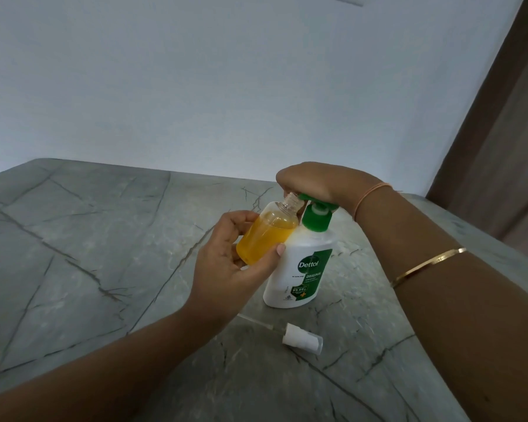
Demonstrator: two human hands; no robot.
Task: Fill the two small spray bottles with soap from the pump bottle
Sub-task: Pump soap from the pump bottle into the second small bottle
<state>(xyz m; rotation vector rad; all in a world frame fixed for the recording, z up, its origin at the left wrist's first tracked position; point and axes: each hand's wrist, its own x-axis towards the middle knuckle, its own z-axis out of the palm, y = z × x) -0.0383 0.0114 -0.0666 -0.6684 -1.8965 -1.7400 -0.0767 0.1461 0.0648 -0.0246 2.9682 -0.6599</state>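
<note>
Two hands work: my left hand point(226, 264) grips the tilted spray bottle point(265, 236), neck at the nozzle point(304, 197). My right hand point(314, 181) curls over the pump bottle point(299, 269), near the tabletop's point(73, 239) far-right corner.

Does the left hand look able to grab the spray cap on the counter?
Probably not yet: the left hand grips the small bottle. The spray cap lies uncovered near the pump bottle, so the way looks free once that bottle is set down.

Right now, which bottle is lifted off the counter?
The small clear bottle holding orange soap, tilted in the left hand; the white pump bottle stands on the counter.
</note>
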